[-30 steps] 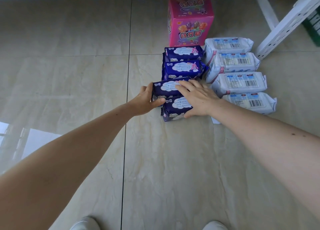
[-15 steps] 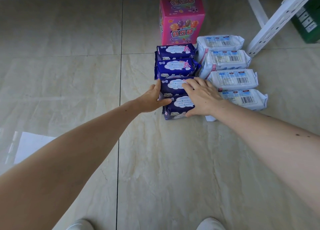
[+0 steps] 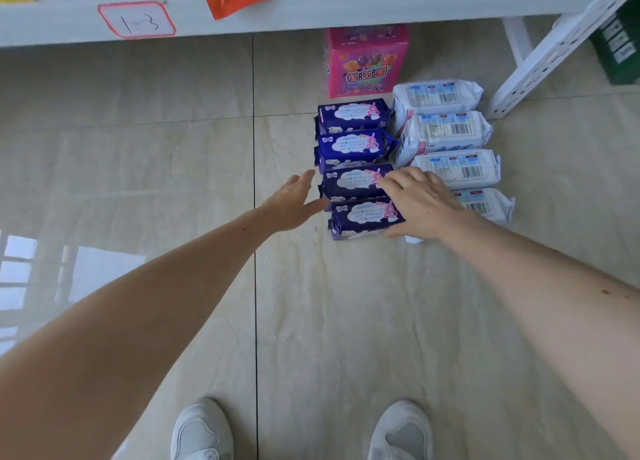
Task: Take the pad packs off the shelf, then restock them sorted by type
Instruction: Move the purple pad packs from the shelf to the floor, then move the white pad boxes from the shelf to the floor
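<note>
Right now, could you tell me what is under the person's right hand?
The right hand rests on the nearest purple pad pack, covering its right end and part of the nearest white pack.

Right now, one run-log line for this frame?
purple packs: column of four, floor | white packs: column beside | left hand: open, off packs | right hand: resting on nearest purple packs
</note>
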